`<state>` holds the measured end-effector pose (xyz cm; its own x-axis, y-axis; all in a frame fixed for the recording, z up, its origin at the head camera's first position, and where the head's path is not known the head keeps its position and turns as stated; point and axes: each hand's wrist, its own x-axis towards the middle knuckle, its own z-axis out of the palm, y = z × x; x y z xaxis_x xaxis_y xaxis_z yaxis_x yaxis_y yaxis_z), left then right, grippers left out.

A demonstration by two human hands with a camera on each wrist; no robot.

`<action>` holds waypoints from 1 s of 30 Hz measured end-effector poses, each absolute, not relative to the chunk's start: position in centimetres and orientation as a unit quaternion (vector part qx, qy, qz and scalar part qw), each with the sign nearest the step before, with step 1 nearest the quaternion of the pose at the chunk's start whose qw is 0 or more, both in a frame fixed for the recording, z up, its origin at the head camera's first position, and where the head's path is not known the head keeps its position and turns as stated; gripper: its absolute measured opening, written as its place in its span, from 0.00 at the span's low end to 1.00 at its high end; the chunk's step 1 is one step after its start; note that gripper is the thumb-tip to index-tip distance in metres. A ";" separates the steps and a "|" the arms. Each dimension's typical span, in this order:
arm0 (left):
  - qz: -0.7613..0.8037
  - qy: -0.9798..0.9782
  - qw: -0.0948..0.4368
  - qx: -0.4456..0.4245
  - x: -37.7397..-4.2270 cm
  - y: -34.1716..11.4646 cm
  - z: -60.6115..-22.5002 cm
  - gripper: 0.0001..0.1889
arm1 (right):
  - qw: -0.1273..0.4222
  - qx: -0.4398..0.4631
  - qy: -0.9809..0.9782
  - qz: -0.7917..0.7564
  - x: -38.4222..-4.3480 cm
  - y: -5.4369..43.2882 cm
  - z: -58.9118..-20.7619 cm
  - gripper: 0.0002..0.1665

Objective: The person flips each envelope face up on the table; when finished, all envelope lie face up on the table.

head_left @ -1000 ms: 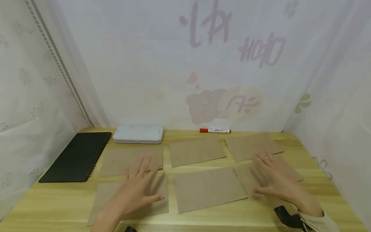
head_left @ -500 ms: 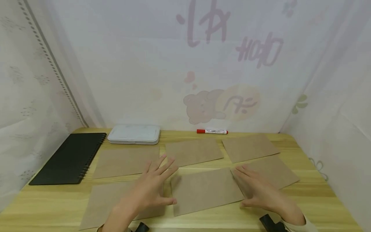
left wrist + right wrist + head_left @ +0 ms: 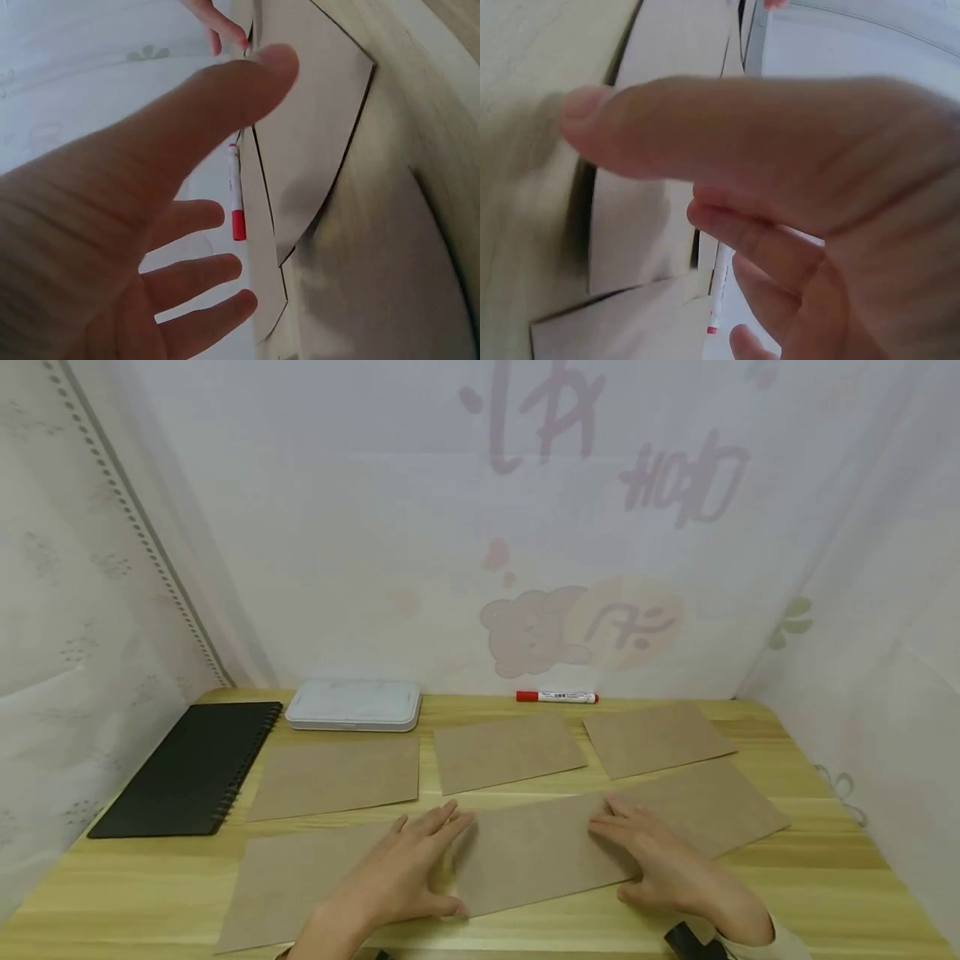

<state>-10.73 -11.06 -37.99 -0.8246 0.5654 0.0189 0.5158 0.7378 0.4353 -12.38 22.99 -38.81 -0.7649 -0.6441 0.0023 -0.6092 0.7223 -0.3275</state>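
Observation:
Several brown kraft-paper rectangles lie flat in two rows on the wooden table. My left hand [image 3: 401,881] hovers at the left end of the front middle paper [image 3: 536,856], thumb and fingers spread apart. At that paper's right end is my right hand [image 3: 663,868], its fingers over the edge and its thumb near the front corner. Neither hand pinches the paper; whether the fingertips touch it I cannot tell. In the left wrist view the thumb [image 3: 247,86] stands clear above the paper. Under my left forearm lies the front left paper [image 3: 285,877], partly covered.
A black spiral notebook [image 3: 187,768] lies at the far left. Beside it at the back sits a flat white case [image 3: 352,706]. A red-capped marker [image 3: 558,697] lies along the back edge. White printed fabric [image 3: 337,543] walls the table at the back and sides.
Both hands have moved inward to the ends of the front middle paper, the left going right and the right going left. The papers look unmoved. The head view has shifted slightly.

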 end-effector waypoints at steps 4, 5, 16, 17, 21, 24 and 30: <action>0.213 0.931 0.065 0.290 -10.6 -10.9 -38.2 0.45 | 0.061 -0.344 0.924 -0.153 -12.4 22.9 -39.0 0.42; 0.210 0.930 0.066 0.294 -10.6 -10.9 -38.2 0.44 | 0.062 -0.345 0.924 -0.150 -12.4 22.9 -39.1 0.41; 0.181 0.930 0.058 0.315 -10.6 -10.2 -39.0 0.42 | 0.063 -0.348 0.924 -0.148 -12.4 23.1 -39.3 0.38; 0.179 0.930 0.057 0.315 -10.6 -10.1 -39.1 0.42 | 0.064 -0.346 0.924 -0.149 -12.4 23.1 -39.2 0.38; 0.173 0.932 0.054 0.314 -10.5 -9.8 -39.4 0.42 | 0.064 -0.343 0.925 -0.148 -12.3 23.0 -39.2 0.37; 0.173 0.933 0.051 0.313 -10.5 -9.7 -39.6 0.41 | 0.062 -0.342 0.926 -0.147 -12.3 23.0 -39.2 0.36; 0.170 0.933 0.043 0.313 -10.8 -9.6 -40.3 0.39 | 0.051 -0.342 0.927 -0.144 -12.3 23.1 -39.3 0.35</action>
<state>-10.76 -9.58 -40.25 -0.8000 0.5994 0.0265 0.5700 0.7456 0.3452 -12.30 23.05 -39.31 -0.7610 -0.6488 0.0038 -0.6193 0.7246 -0.3022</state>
